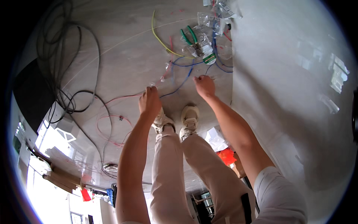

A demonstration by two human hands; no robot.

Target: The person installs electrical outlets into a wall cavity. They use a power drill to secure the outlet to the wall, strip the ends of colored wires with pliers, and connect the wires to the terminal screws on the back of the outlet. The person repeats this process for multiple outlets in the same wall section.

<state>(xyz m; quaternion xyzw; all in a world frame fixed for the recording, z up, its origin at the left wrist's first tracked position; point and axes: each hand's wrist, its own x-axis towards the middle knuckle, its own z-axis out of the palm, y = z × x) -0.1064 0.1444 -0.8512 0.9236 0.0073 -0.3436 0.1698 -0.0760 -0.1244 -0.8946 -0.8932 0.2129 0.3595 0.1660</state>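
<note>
My left hand [149,100] is closed in a pinch just above my left shoe, its fingertips pressed together. A red wire [126,96] runs up to it from the left, and a blue wire [179,88] emerges on its other side. A small clear scrap lies by the fingertips. My right hand [204,86] is also closed, its fingers curled beside the upper part of the blue wire. What either hand grips is too small to make out. Ahead of them, green-handled pliers [192,38] lie by a green-and-white roll [209,58] and a yellow wire [159,36].
A long black cable [97,56] loops over the floor at left, near a red wire coil [99,121]. Clear plastic packets [206,19] lie along the base of the pale wall [276,48] at right. My shoes [189,118] stand close below the hands. A red bag [226,156] sits behind.
</note>
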